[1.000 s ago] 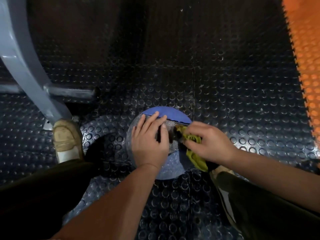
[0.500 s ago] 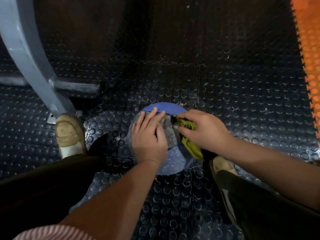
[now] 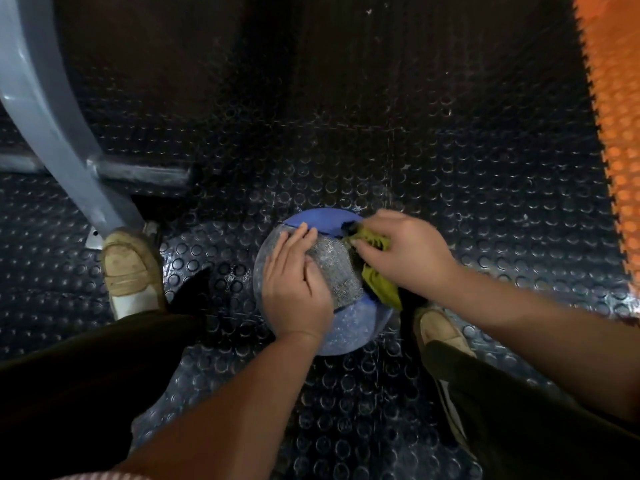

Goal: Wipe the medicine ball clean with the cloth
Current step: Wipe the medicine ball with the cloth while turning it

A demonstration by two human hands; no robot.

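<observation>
The medicine ball (image 3: 341,329), blue with grey textured panels, sits on the studded black floor between my feet. My left hand (image 3: 294,289) lies flat on its top left, fingers straight and pointing away from me. My right hand (image 3: 405,251) grips a crumpled yellow-green cloth (image 3: 379,282) and presses it against the ball's upper right side. Part of the cloth hangs down below that hand. The ball's right flank is hidden behind hand and cloth.
My left shoe (image 3: 130,268) stands left of the ball, my right shoe (image 3: 440,329) close at its lower right. A grey metal frame leg (image 3: 65,143) with a crossbar (image 3: 138,173) rises at the left. Orange studded matting (image 3: 616,133) borders the floor on the right.
My right hand has slid the cloth from the ball's middle up toward its far right edge. The left hand stays on top of the ball.
</observation>
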